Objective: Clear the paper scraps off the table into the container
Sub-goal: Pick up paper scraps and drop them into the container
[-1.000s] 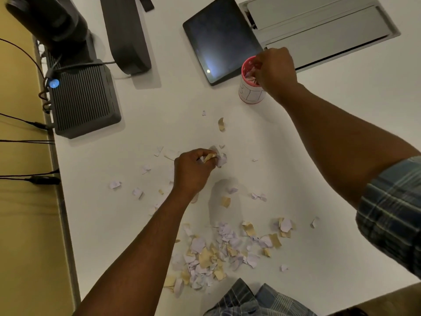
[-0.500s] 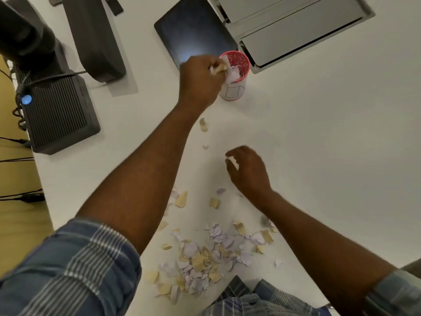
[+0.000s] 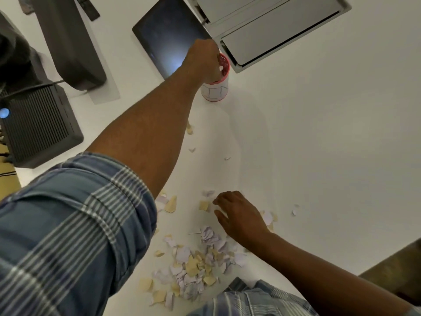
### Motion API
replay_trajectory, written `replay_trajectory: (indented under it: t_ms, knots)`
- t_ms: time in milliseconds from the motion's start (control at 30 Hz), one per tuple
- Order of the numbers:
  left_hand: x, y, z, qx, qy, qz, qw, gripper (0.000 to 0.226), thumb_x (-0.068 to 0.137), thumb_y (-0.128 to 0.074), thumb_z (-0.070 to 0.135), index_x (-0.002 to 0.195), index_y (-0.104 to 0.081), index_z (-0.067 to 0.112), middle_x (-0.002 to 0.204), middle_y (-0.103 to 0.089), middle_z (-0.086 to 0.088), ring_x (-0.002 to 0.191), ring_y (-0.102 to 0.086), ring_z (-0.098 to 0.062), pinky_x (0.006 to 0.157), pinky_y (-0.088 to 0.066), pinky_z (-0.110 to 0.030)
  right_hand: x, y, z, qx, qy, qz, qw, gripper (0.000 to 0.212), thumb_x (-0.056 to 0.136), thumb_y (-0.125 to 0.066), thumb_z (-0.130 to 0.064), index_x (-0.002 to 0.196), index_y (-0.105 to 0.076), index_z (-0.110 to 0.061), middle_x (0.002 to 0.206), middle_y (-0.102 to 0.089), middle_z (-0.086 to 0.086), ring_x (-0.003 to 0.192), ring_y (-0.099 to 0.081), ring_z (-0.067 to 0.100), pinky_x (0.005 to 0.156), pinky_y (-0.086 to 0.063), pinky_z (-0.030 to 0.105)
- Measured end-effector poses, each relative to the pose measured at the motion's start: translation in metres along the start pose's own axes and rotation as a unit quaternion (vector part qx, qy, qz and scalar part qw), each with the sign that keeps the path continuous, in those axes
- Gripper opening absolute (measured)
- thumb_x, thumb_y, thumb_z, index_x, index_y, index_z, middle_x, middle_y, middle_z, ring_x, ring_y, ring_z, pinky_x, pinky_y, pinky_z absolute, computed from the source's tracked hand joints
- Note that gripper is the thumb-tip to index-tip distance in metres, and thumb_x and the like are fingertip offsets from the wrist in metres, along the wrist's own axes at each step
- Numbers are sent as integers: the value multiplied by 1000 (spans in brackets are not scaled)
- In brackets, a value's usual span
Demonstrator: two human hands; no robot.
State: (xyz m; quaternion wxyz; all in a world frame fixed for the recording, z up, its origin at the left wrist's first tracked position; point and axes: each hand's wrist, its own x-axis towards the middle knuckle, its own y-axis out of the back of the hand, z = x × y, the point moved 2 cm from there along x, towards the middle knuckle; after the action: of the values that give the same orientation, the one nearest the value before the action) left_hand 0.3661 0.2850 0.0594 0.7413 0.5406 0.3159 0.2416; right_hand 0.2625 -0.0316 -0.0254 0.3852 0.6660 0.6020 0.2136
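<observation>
The left hand (image 3: 203,61) reaches over the far container (image 3: 216,88), its grip hidden (fingers cannot be told). The right hand (image 3: 239,214), fingers loosely spread, rests by the near paper scraps (image 3: 196,267).

White table (image 3: 319,156), grey inset panel (image 3: 268,26), yellow floor (image 3: 8,188)

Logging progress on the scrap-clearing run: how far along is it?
Early. Done: some scraps already sit in the red-rimmed cup. In hand: left hand is at the cup's mouth; right hand reaches among loose bits. Left: the big scrap pile and scattered scraps remain on the table.
</observation>
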Motion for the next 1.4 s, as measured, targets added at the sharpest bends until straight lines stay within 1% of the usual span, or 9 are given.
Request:
replay_trajectory:
  t_ms: [200,367,467,633,800,867,1033,1167,1400]
  knots:
    - [-19,24,-2,-45,-9,14,999,43,79,-66,29,117,-62,8,111,-67,-9,101,-63,-25,80,-48,-28,-2,5,-2,-13,3,8,1000,22,89,-62,-21,110,-66,-14,108,-66,1,97,-60,19,73,-51,27]
    - [-96,16,-24,-141,4,149,979,27,83,-60,30,101,-67,12,98,-70,-6,90,-64,-21,79,-50,-27,-10,9,-4,-18,3,9,1000,25,91,-60,-24,114,-65,-15,114,-65,1,101,-58,20,77,-51,29]
    - [-177,-16,-39,-212,39,173,961,32,83,-61,24,110,-68,9,106,-71,-10,95,-65,-24,86,-49,-27,-21,14,-3,-19,-8,11,1000,28,92,-58,-28,117,-63,-17,118,-62,-1,107,-55,18,80,-50,28]
    - [-328,-83,-51,-272,142,101,947,30,86,-64,20,114,-67,12,111,-70,-5,97,-66,-17,87,-47,-20,-43,25,4,-39,-22,15,999,28,92,-58,-31,117,-61,-20,120,-61,-2,113,-52,17,84,-47,28]
    - [-446,-135,-64,-257,212,77,940,36,87,-65,28,121,-61,17,122,-64,-2,111,-60,-20,95,-49,-34,-68,33,16,-86,-17,1,996,37,90,-61,-33,124,-58,-18,130,-56,2,119,-49,21,92,-44,30]
    - [-475,-149,-66,-242,233,73,939,41,87,-62,37,124,-58,19,126,-61,0,117,-55,-19,98,-47,-32,-76,34,26,-128,-18,-24,991,48,88,-63,-37,131,-52,-19,141,-46,3,127,-42,23,97,-43,34]
    - [-513,-169,-63,-171,273,30,946,72,83,-56,60,143,-37,25,149,-36,-4,136,-33,-23,106,-37,-37,-92,32,46,-202,-63,-72,975,77,84,-60,-55,146,-30,-22,154,-26,6,135,-31,27,102,-41,40]
    - [-516,-177,-57,-154,293,-47,943,98,70,-60,72,149,-16,33,155,-17,-3,140,-22,-25,105,-38,-42,-98,25,46,-175,-100,-99,974,90,80,-63,-59,149,-20,-22,153,-23,6,136,-28,27,102,-40,39]
    - [-497,-184,-35,-131,231,-81,961,83,82,-61,55,149,-17,33,147,-22,-2,130,-30,-23,95,-44,-36,-97,-7,9,-183,6,-146,972,93,78,-66,-54,149,-15,-23,152,-23,4,134,-30,25,95,-47,37]
